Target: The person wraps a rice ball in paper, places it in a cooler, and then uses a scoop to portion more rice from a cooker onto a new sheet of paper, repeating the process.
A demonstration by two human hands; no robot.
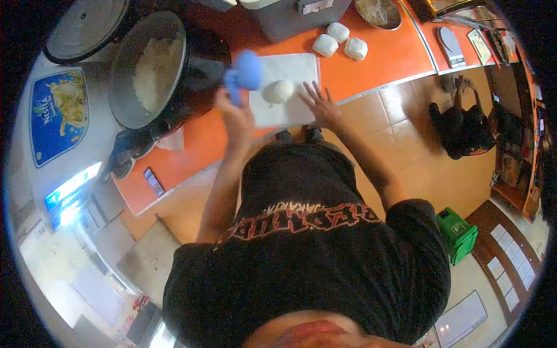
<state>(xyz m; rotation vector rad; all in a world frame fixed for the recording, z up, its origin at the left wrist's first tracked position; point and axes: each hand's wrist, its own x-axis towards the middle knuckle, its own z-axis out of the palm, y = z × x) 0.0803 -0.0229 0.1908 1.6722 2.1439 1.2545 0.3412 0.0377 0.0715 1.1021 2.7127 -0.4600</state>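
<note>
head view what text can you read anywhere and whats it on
"Nestle": blue label on the white surface at left.
"JAKARTA": upside down on the black t-shirt.
Large red word on the t-shirt: too distorted to read.
Sign on green bin, scale display: too small to read.

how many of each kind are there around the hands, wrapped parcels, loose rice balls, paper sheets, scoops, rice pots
wrapped white parcels: 3
loose rice ball: 1
white paper sheet: 1
blue scoop: 1
rice pot: 1
total: 7
</note>
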